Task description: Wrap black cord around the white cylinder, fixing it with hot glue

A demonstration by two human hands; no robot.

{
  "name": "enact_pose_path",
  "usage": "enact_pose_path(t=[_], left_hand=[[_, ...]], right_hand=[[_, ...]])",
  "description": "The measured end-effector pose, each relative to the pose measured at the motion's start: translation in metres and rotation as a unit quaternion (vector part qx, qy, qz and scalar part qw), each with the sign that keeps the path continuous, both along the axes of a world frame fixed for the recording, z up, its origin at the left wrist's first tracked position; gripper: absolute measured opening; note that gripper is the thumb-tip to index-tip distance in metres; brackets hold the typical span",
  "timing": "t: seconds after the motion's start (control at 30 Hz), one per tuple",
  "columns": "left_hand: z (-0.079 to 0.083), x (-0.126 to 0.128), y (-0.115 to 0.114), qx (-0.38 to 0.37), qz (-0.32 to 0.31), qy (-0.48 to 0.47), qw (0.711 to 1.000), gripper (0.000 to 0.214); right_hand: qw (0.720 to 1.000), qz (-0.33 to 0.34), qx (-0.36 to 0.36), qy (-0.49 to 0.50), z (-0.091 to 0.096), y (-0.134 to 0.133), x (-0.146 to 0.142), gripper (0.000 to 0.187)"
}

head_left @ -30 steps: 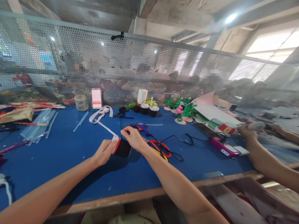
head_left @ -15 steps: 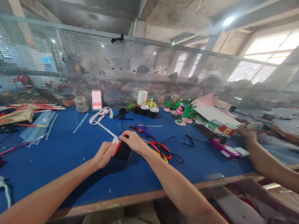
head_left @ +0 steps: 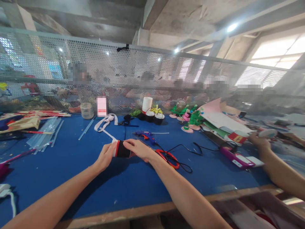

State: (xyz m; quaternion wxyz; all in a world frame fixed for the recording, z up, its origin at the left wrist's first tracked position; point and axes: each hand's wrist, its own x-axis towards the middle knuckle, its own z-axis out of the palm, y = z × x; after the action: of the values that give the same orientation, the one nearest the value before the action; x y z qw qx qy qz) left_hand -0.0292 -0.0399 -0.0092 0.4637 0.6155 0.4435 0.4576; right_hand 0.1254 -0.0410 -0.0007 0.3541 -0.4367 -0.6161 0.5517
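We hold a black cup (head_left: 124, 149) on its side, a red line and a white band at its left end, raised a little over the near middle of the blue table (head_left: 107, 190). Whatever marking its dark side may carry is too small for us to read. Our left hand (head_left: 106, 156) is closed around the white end, thumb pressed on the band. Our right hand (head_left: 140, 149) is clamped on the opposite end, thumb lying on the black surface; its other fingers are mostly hidden from us. A white ribbon (head_left: 100, 125) runs from the left end to a loose coil farther back.

Just beyond our right hand we see a blue glue gun (head_left: 145, 135), and beside our forearm the red handles (head_left: 177, 163) of some scissors, with a black cable (head_left: 182, 144) across them. Past the ribbon, a pink panel (head_left: 102, 105) shows a reddish band whose writing is blurred out. Two small black pots (head_left: 150, 117) with handles stand near a white stack of cups (head_left: 147, 104). To the right, a red box (head_left: 237, 137) bears a yellowish label, too small for us to make out; near it lies a purple power strip (head_left: 234, 159). Farther right, a co-worker's hand (head_left: 259, 143) grips a pale round object (head_left: 267, 133).
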Motion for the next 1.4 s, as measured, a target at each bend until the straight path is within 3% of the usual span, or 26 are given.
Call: enact_pose_path(t=[0.17, 0.23, 0.37, 0.47, 0.73, 0.97, 1.1, 1.17, 1.27, 1.4], left_hand=[[0.005, 0.002, 0.008, -0.199, -0.021, -0.140, 0.970, 0.031], [0.007, 0.002, 0.009, -0.241, -0.012, -0.177, 0.954, 0.028], [0.008, 0.001, 0.011, -0.234, -0.011, -0.196, 0.952, 0.026], [0.004, -0.001, 0.011, -0.209, -0.016, -0.159, 0.965, 0.026], [0.002, 0.001, 0.004, -0.153, -0.042, -0.075, 0.985, 0.035], [-0.005, 0.005, 0.002, -0.147, -0.076, -0.011, 0.986, 0.033], [-0.002, 0.006, 0.002, -0.147, -0.046, 0.003, 0.988, 0.035], [0.001, 0.006, 0.001, -0.141, -0.033, 0.011, 0.989, 0.037], [0.003, 0.005, 0.000, -0.127, -0.018, 0.019, 0.992, 0.038], [0.004, 0.006, -0.002, -0.111, -0.002, 0.028, 0.993, 0.040]], right_hand=[[0.984, -0.032, 0.147, -0.093, -0.003, 0.000, -0.002, 0.044], [0.970, -0.046, 0.203, -0.125, -0.003, -0.001, -0.004, 0.045], [0.937, -0.063, 0.298, -0.173, -0.005, -0.005, -0.008, 0.044], [0.923, -0.048, 0.332, -0.189, -0.006, -0.007, -0.011, 0.044], [0.969, -0.049, 0.230, -0.071, -0.010, 0.002, -0.008, 0.037], [0.968, -0.009, 0.251, -0.008, -0.008, 0.000, -0.014, 0.049], [0.954, -0.092, 0.238, -0.156, -0.002, 0.008, -0.010, 0.035], [0.929, -0.165, 0.219, -0.250, 0.007, 0.017, 0.005, 0.029], [0.893, -0.242, 0.212, -0.314, 0.020, 0.034, 0.038, 0.029], [0.861, -0.246, 0.171, -0.411, 0.016, 0.051, 0.072, 0.014]])
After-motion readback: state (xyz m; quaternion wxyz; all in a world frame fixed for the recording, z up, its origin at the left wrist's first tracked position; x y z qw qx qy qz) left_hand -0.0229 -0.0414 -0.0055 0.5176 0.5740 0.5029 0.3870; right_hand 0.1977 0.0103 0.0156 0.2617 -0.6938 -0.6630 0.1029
